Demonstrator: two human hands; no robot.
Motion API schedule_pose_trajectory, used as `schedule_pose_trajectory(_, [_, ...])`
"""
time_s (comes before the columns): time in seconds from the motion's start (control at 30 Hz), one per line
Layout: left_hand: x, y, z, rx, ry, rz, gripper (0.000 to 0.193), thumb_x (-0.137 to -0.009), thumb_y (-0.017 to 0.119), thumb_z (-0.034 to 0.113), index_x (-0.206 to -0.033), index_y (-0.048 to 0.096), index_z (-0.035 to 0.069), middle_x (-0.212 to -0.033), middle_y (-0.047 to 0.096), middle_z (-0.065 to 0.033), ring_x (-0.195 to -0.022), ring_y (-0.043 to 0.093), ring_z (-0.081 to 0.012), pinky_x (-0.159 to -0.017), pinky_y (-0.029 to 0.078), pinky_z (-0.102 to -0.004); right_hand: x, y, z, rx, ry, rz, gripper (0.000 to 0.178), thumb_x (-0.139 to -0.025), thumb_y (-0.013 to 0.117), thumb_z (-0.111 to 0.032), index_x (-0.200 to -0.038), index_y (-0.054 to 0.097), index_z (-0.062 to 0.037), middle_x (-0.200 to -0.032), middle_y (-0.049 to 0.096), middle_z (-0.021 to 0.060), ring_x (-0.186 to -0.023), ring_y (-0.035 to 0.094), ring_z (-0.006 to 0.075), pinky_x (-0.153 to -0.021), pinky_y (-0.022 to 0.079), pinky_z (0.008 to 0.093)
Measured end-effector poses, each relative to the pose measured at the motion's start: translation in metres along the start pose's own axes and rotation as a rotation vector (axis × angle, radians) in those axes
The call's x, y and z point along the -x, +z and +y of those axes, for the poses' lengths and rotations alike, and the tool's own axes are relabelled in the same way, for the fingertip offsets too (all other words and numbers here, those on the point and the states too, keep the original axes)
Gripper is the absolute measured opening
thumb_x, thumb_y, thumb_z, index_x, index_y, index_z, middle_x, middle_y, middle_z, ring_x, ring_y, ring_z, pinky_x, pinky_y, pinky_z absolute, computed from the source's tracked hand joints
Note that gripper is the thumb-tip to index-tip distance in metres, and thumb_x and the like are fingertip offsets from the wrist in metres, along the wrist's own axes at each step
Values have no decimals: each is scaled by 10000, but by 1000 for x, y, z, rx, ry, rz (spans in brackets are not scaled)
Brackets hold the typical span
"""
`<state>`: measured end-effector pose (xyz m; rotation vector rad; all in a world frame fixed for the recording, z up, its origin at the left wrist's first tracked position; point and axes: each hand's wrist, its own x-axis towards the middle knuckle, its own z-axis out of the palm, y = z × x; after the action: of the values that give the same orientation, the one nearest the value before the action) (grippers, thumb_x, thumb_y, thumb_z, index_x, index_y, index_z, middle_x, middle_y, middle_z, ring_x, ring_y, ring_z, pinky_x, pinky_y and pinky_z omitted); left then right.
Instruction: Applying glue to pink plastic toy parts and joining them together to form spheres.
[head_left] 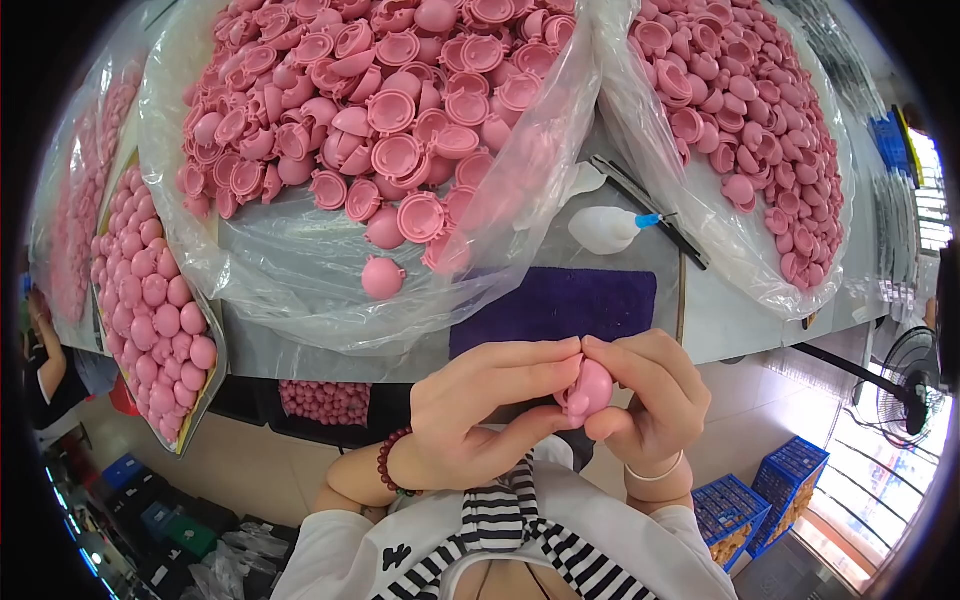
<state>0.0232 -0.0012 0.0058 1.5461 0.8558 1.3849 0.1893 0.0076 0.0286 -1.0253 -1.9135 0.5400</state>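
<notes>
In front of my chest, a small pink plastic shell piece [592,390] is pinched between both hands. My left hand [485,410] grips its left side with thumb and fingers, while my right hand [655,395] closes on its right side. The fingertips partly cover it, so I cannot tell whether it is one half or two joined. A purple cloth [560,308] lies on the table just beyond my hands. Past the cloth, a white squeeze bottle [604,230] with a blue tip lies on its side. One pink shell [382,278] sits apart on clear plastic.
Heaps of pink half shells [395,110] and smaller pink pieces [745,120] lie on plastic sheeting [290,310]. Rounded pink balls [150,300] fill a tray at left. Blue crates [725,510] and a fan [910,385] stand right. Another person's arm [48,340] shows far left.
</notes>
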Motion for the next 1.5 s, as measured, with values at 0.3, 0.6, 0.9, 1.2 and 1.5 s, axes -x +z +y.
schedule_pose_trajectory(0.3, [1,1,0,84,-86,16,341,-656,695,-20,-982,594,-33,-979,606,-173,-819,624,-227,-681,519,-275,2,7,0,-87,-4,89,375,-663,715,-190,-953,613,25,-870,579,117,-701,566,199,-550,461,252])
schedule_pose_trajectory(0.6, [3,-1,-2,353,-230,-17,364,-680,670,-50,-1028,564,-62,-1003,580,-159,-830,624,-183,-725,522,-265,-5,-2,-3,-93,-17,-63,355,-606,736,-107,-914,605,12,-888,592,121,-749,578,216,-604,471,270])
schedule_pose_trajectory(0.9, [7,-7,-5,284,-175,-100,416,-658,712,-19,-1038,552,-70,-1081,544,-233,-931,571,-234,-794,458,-299,-3,0,-4,-79,6,-36,345,-575,749,-103,-877,616,-1,-881,597,97,-748,576,203,-566,455,251])
schedule_pose_trajectory(1.2, [0,-7,-6,265,-144,-37,504,-606,768,111,-1048,575,-38,-1015,598,-186,-875,587,-221,-752,461,-290,8,10,-7,-61,-78,23,281,-587,671,72,-834,586,-32,-740,597,74,-616,581,222,-535,493,284])
schedule_pose_trajectory(1.5, [-5,-17,-11,139,-2,-80,459,-596,778,157,-979,611,-33,-949,626,-195,-766,589,-220,-656,463,-270,8,17,-2,-103,-126,30,252,-618,661,51,-835,549,-15,-750,596,93,-623,588,247,-530,499,294])
